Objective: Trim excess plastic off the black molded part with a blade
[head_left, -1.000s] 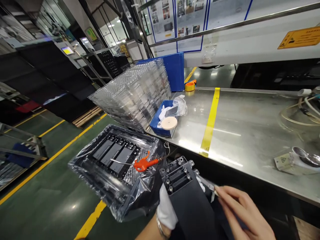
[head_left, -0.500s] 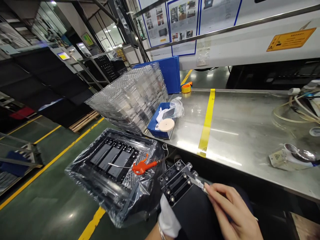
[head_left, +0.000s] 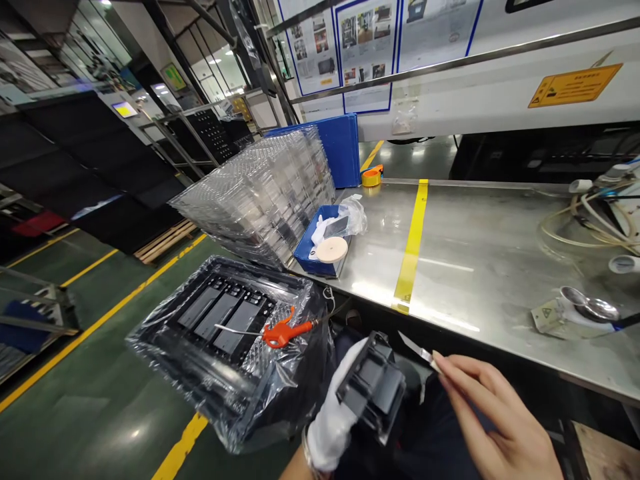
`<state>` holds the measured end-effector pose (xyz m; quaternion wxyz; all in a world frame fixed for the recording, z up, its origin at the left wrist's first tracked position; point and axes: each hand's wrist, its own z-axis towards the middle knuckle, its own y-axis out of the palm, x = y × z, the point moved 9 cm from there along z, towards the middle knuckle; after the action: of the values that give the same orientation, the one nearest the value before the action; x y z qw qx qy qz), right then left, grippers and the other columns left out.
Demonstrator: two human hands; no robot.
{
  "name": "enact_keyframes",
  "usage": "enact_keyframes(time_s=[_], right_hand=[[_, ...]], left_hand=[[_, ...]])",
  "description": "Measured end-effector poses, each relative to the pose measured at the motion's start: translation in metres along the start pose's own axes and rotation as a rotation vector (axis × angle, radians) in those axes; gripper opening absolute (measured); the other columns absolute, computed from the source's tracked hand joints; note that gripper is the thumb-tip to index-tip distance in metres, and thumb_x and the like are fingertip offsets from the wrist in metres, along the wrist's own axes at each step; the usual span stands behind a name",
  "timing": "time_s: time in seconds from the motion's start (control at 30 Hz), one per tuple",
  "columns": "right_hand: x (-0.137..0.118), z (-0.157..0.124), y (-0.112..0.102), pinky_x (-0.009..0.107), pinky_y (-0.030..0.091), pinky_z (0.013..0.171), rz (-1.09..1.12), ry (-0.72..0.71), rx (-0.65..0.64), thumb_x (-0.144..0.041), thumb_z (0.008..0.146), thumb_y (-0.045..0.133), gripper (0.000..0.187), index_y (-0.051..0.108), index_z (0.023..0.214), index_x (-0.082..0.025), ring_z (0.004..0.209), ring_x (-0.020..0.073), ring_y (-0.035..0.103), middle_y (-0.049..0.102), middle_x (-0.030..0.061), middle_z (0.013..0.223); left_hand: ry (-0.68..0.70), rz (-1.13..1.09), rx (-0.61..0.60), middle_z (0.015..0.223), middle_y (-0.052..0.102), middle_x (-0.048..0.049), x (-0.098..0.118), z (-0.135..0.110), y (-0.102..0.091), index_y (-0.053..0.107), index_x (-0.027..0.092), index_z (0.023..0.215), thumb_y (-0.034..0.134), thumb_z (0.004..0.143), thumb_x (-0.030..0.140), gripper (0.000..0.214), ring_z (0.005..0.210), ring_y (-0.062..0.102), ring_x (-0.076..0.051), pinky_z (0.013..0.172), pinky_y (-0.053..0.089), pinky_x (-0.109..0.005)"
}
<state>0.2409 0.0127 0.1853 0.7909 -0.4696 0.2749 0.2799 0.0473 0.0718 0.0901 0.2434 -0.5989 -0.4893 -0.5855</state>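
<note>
My left hand, in a white glove, grips a black plastic part and holds it turned end-on toward me. My right hand, bare, pinches a small metal blade whose tip points up and left, a little above and right of the part without touching it. Left of my hands lies a black tray of dark parts wrapped in clear plastic film, with an orange air blow gun resting on it.
A steel table with a yellow tape stripe runs ahead. On it are a tall stack of clear trays, a small blue bin with a white disc, an orange tape roll, hoses and a spoon-like tool.
My left hand has rotated the black part from lying flat to end-on. The blade, which touched the part's corner, has lifted off and now sits apart from it.
</note>
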Motion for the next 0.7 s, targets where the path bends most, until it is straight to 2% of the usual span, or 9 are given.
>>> enact_keyframes(time_s=[0.1,0.17,0.23,0.37,0.43,0.5,0.6,0.7], right_hand=[[-0.007,-0.002,0.006,0.026,0.052,0.082,-0.029,-0.065,-0.100,-0.020,0.091,0.051,0.036,0.053,0.127,-0.025,0.102,0.0161,0.057,0.056,0.0062,0.111],[-0.008,-0.001,0.003,0.026,0.052,0.081,-0.079,-0.060,-0.083,-0.021,0.092,0.051,0.036,0.053,0.127,-0.025,0.100,0.0162,0.057,0.057,0.0061,0.110],[-0.010,0.000,-0.001,0.025,0.052,0.080,-0.085,-0.065,-0.058,-0.021,0.092,0.051,0.034,0.054,0.126,-0.025,0.099,0.0157,0.058,0.057,0.0061,0.110],[-0.011,-0.001,0.000,0.022,0.052,0.080,-0.059,-0.111,-0.092,-0.022,0.091,0.052,0.034,0.056,0.124,-0.025,0.099,0.0146,0.058,0.058,0.0060,0.109],[0.001,-0.002,-0.001,0.023,0.051,0.083,-0.039,-0.038,-0.073,-0.024,0.090,0.053,0.032,0.058,0.122,-0.026,0.099,0.0153,0.059,0.059,0.0056,0.109],[0.018,-0.004,0.003,0.022,0.052,0.083,0.069,0.098,-0.102,-0.030,0.090,0.055,0.027,0.062,0.115,-0.025,0.096,0.0158,0.061,0.062,0.0055,0.105],[0.037,-0.010,0.026,0.020,0.053,0.067,0.285,0.360,-0.295,-0.041,0.090,0.053,0.026,0.067,0.096,-0.020,0.073,0.0141,0.063,0.064,0.0030,0.079],[0.036,-0.012,0.044,0.020,0.044,0.052,0.441,0.518,-0.437,-0.050,0.091,0.046,0.043,0.063,0.072,-0.016,0.054,0.0109,0.051,0.052,-0.0004,0.057]], left_hand=[[0.230,0.395,-0.086,0.134,0.050,-0.0115,0.048,0.004,0.021,0.046,0.022,0.136,0.074,0.068,0.032,0.074,0.126,0.042,-0.033,0.114,0.024,-0.048],[0.365,0.630,-0.117,0.134,0.048,-0.0123,0.065,0.001,0.032,0.041,0.022,0.139,0.070,0.070,0.027,0.075,0.123,0.044,-0.033,0.111,0.029,-0.048],[0.415,0.707,-0.110,0.134,0.047,-0.0126,0.071,-0.002,0.033,0.039,0.022,0.141,0.066,0.072,0.025,0.074,0.122,0.045,-0.033,0.108,0.031,-0.047],[0.445,0.745,-0.126,0.133,0.048,-0.0127,0.069,-0.004,0.029,0.037,0.021,0.142,0.067,0.069,0.026,0.078,0.121,0.046,-0.033,0.108,0.031,-0.047],[0.466,0.728,-0.159,0.132,0.050,-0.0118,0.070,-0.003,0.030,0.038,0.022,0.141,0.068,0.068,0.027,0.080,0.120,0.047,-0.032,0.108,0.032,-0.046],[0.452,0.702,-0.192,0.130,0.052,-0.0096,0.072,-0.001,0.032,0.042,0.025,0.138,0.069,0.069,0.027,0.074,0.118,0.049,-0.030,0.107,0.034,-0.043],[0.381,0.681,-0.283,0.119,0.059,-0.0070,0.073,0.003,0.039,0.051,0.027,0.130,0.068,0.073,0.026,0.059,0.109,0.054,-0.026,0.101,0.039,-0.039],[0.319,0.643,-0.374,0.118,0.059,-0.0101,0.073,0.002,0.047,0.052,0.022,0.128,0.070,0.072,0.029,0.059,0.108,0.054,-0.028,0.101,0.039,-0.041]])
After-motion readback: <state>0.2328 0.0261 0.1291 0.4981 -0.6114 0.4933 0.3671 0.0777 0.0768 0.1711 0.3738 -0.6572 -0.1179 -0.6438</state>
